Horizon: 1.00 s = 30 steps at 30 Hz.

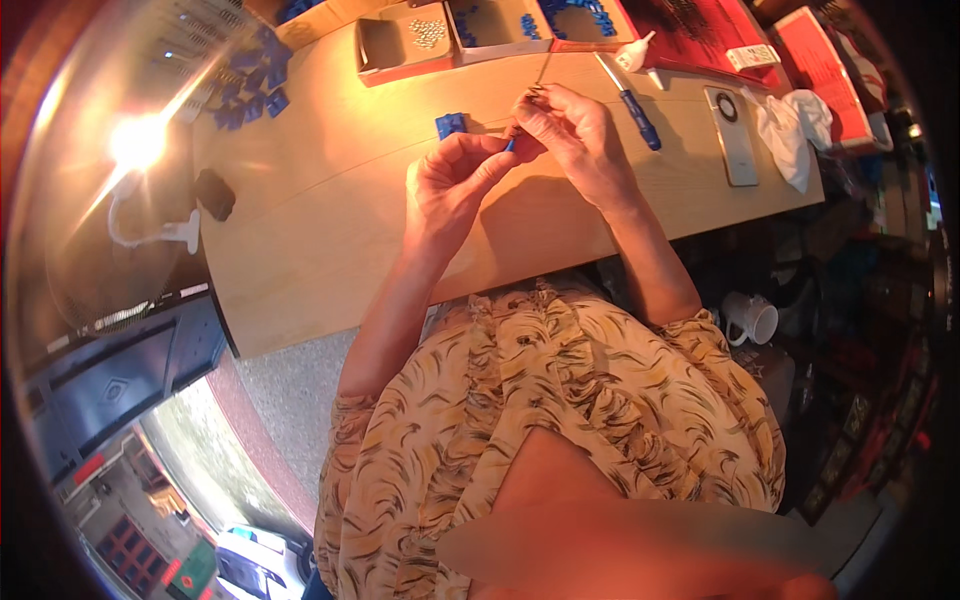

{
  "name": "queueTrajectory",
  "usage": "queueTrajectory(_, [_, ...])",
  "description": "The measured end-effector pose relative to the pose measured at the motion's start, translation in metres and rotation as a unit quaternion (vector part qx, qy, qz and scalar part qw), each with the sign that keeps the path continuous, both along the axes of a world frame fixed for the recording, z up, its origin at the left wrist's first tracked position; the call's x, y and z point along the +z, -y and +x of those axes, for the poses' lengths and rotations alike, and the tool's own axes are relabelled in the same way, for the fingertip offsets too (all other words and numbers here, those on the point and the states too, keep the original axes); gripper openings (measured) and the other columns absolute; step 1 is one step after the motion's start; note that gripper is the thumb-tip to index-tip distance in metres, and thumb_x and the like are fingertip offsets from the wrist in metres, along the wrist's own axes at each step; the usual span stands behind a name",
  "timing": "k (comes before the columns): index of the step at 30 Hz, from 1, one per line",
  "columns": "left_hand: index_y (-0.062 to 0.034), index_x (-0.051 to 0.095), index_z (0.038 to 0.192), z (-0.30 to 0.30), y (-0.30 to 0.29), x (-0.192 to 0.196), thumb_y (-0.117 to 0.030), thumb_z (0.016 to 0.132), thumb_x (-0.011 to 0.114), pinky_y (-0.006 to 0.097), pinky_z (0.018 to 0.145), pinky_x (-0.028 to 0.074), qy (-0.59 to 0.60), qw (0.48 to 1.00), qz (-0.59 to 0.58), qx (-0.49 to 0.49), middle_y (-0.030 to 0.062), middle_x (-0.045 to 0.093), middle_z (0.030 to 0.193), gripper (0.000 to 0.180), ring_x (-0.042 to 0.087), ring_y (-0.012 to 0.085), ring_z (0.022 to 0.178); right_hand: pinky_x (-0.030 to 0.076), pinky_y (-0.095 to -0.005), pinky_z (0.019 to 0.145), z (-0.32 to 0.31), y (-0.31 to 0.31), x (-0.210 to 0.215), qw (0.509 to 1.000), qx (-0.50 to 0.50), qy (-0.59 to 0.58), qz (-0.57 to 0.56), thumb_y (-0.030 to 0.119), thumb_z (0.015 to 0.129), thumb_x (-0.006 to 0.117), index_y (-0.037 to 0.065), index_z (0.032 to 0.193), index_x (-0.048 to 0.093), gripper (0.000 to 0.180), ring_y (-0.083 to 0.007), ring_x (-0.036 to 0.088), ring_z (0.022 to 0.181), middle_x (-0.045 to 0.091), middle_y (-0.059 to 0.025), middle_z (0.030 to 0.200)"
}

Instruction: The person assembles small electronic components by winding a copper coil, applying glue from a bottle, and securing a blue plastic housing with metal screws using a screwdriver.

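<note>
Over the wooden table (330,230), my left hand (445,185) pinches a small blue piece (511,145) between thumb and forefinger. Close beside it, my right hand (580,145) is closed on a thin metal rod (543,70) that sticks up past the fingers. Its fingertips nearly meet those of the left, and they hide whatever lies between. A blue plastic part (450,125) rests on the table just beyond my left hand. To the right of my right hand lies a screwdriver (640,120) with a blue handle.
Along the far edge stand a box of small metal pieces (385,45), boxes of blue parts (500,45) and a red tray (690,40). A white nozzle bottle (635,54), a phone (735,150) and a white cloth (790,135) lie right. Blue parts (250,80) and a bright lamp (138,145) are left.
</note>
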<state>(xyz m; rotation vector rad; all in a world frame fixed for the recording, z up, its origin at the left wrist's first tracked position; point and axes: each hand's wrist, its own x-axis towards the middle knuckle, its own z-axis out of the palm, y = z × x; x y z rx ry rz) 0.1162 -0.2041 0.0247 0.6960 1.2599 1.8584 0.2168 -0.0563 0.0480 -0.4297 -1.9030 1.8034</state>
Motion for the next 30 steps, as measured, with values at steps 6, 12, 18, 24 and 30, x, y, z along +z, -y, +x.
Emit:
queueTrajectory(6, [-0.0004,0.07,0.103,-0.019,-0.006,0.026,-0.012,0.086,0.076,0.026,0.079,0.056,-0.259,0.941,-0.217,-0.022,0.0093,0.075,0.093,0.022,0.069,0.011,0.086,0.053,-0.0242,0.059,0.006,-0.048,-0.008,0.994,0.01,0.107,0.025,0.023,0.1,0.058,-0.002,0.095,0.063,0.026,-0.0092,0.064,0.066,0.066,-0.0045,0.075])
queueTrajectory(12, [-0.0061,0.074,0.106,-0.103,0.007,0.023,-0.022,0.078,0.082,0.03,0.075,0.056,-0.45,0.861,-0.237,0.006,0.0073,0.075,0.095,0.033,0.071,0.0149,0.087,0.047,-0.0305,0.05,-0.008,-0.095,-0.031,0.953,-0.045,0.234,0.187,0.022,0.094,0.063,-0.003,0.082,0.063,0.027,-0.0124,0.063,0.057,0.061,-0.0052,0.063])
queueTrajectory(18, [-0.0175,0.071,0.122,-0.112,0.013,-0.001,-0.031,0.064,0.088,0.035,0.089,0.049,-0.491,0.826,-0.273,-0.049,0.0036,0.061,0.119,0.062,0.055,0.0189,0.093,0.047,-0.0348,0.057,-0.016,-0.113,-0.052,0.903,-0.042,0.259,0.34,0.028,0.093,0.065,-0.003,0.085,0.063,0.033,-0.0176,0.061,0.056,0.062,-0.0085,0.063])
queueTrajectory(24, [-0.019,0.072,0.119,-0.101,0.008,-0.02,-0.03,0.066,0.086,0.037,0.096,0.048,-0.551,0.803,-0.228,0.004,0.0038,0.063,0.114,0.056,0.053,0.0245,0.112,0.049,-0.0346,0.062,0.019,-0.092,-0.019,0.903,-0.119,0.284,0.298,0.035,0.09,0.069,0.002,0.092,0.065,0.034,-0.02,0.064,0.062,0.067,-0.0064,0.068])
queueTrajectory(30, [-0.018,0.072,0.119,-0.097,-0.005,-0.028,-0.029,0.068,0.086,0.039,0.096,0.049,-0.551,0.807,-0.21,0.02,0.0051,0.063,0.116,0.054,0.054,0.0271,0.113,0.052,-0.037,0.069,0.048,-0.114,-0.028,0.813,-0.351,0.258,0.386,0.034,0.081,0.078,0.005,0.098,0.067,0.035,-0.0234,0.068,0.075,0.068,-0.0055,0.079])
